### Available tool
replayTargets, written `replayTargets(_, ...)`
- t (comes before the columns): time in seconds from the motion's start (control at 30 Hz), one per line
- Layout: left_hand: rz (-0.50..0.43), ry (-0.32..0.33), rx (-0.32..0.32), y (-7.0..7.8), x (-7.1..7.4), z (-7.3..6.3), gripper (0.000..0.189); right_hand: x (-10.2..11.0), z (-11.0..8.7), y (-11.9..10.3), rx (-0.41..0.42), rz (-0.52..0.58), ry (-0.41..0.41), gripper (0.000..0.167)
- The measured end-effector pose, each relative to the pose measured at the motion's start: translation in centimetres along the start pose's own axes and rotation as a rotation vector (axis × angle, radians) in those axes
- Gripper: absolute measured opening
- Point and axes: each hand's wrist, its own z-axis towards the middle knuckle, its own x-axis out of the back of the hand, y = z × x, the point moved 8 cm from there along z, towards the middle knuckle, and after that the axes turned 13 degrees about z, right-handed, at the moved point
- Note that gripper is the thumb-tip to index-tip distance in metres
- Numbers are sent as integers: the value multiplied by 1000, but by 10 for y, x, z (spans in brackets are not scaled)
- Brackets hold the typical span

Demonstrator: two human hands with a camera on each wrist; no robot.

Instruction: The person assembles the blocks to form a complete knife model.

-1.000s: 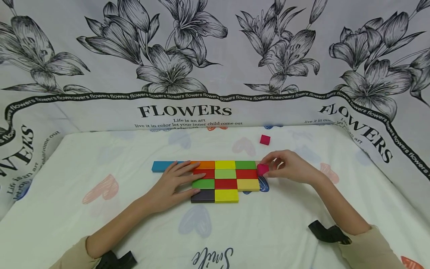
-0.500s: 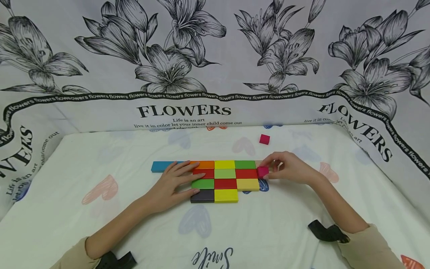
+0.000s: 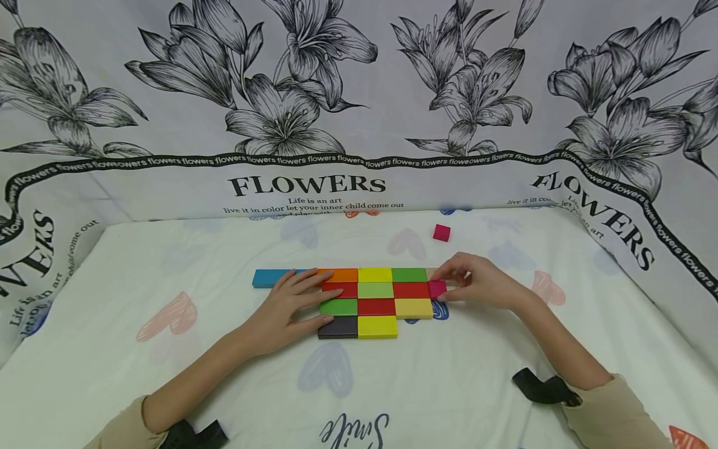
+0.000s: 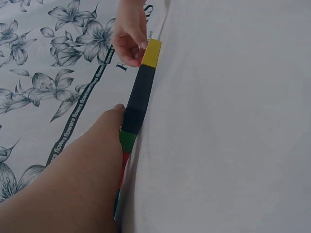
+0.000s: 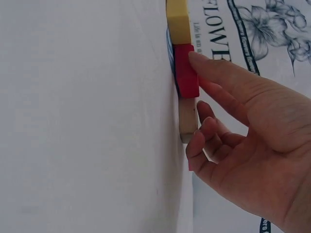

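Flat coloured blocks lie edge to edge in rows on the white cloth. My left hand (image 3: 288,310) rests spread along their left side, fingers over the orange block (image 3: 342,275) and red block (image 3: 350,293), thumb by the black block (image 3: 338,327). A blue block (image 3: 269,278) shows behind it. My right hand (image 3: 479,282) holds a small pink block (image 3: 437,290) between thumb and fingers, at the right end of the second row. In the right wrist view, the thumb is on the pink block (image 5: 185,70), beside a plain wooden block (image 5: 188,119).
Another small pink block (image 3: 442,232) lies alone behind the rows. A pale yellow block (image 3: 414,308) ends the third row; a bright yellow block (image 3: 378,327) ends the front row. A flower-printed cloth (image 3: 387,93) rises at the back.
My right hand has brought the pink block down level against the red block at the end of the second row. The left hand has kept its place.
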Motion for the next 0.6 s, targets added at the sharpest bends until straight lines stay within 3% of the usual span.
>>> replayTargets(0.4, -2, -3, 9, 0, 0, 0, 53, 0, 3, 5, -10, -7, -5, 39)
replayTargets(0.6, 4, -3, 12, -1, 0, 0, 53, 4, 2, 3, -25, -21, 47, 34)
